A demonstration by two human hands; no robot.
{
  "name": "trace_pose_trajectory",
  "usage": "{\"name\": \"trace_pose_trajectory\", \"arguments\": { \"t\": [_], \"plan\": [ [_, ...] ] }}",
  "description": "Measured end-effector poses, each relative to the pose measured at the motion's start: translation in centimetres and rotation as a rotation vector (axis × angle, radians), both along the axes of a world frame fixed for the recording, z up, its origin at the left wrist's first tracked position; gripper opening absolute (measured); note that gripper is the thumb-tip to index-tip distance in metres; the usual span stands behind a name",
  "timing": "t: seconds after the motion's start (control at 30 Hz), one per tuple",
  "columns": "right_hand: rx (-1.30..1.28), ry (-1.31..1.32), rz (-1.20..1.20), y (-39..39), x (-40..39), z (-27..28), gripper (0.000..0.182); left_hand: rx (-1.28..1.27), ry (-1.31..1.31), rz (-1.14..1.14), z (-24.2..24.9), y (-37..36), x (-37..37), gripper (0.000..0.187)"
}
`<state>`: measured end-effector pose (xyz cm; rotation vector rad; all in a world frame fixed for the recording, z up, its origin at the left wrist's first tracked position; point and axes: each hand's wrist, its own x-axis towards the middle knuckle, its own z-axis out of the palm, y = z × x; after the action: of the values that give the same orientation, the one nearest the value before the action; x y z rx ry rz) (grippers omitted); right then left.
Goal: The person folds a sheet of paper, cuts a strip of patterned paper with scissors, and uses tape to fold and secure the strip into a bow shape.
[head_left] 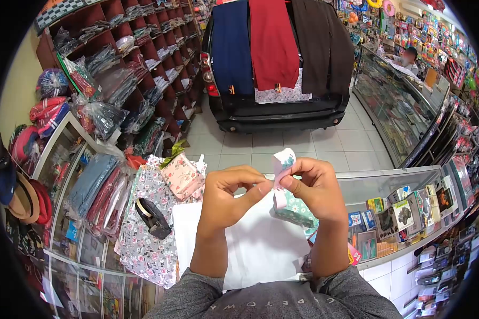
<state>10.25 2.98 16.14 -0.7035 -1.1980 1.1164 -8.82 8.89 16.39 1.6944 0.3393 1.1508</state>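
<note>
Both hands are raised over the glass counter, pinching a pale pink paper strip [283,159] that curls upward and has a blue-green pattern near its top. My left hand [230,198] grips it at the left edge, thumb and forefinger pressed together. On the other side my right hand [318,187] holds it between thumb and bent fingers. Just beneath the strip is a green box-like item with white flowers [297,209], partly hidden by my right hand. White paper [258,252] lies flat below my hands.
A black tape dispenser [153,218] rests on grey floral wrapping paper [135,244] at left, near a pink floral packet [182,176]. Bagged garments [98,189] lie beyond. Boxed goods [404,215] fill the right counter. A vehicle draped with trousers [282,114] stands ahead; a person [408,59] is far right.
</note>
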Motion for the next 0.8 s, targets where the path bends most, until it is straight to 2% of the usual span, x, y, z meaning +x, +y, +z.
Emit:
{"name": "trace_pose_trajectory", "arguments": {
  "t": [0.03, 0.33, 0.73, 0.8],
  "plan": [
    [-0.003, 0.002, 0.001, 0.1, 0.0, -0.1, 0.01, -0.025, -0.004, 0.041, 0.0, -0.1, 0.0, 0.008],
    [-0.001, -0.093, -0.225, 0.4, -0.6, 0.1, 0.013, 0.109, 0.026, 0.24, -0.1, 0.1, 0.5, 0.004],
    [0.067, -0.111, -0.443, 0.9, -1.6, -0.3, 0.009, 0.408, 0.173, 0.469, 0.6, -0.4, 1.4, 0.021],
    [0.079, -0.121, -0.455, 1.1, -1.6, -0.5, 0.009, 0.556, 0.179, 0.505, 0.5, -0.2, 1.4, 0.024]
  ]
}}
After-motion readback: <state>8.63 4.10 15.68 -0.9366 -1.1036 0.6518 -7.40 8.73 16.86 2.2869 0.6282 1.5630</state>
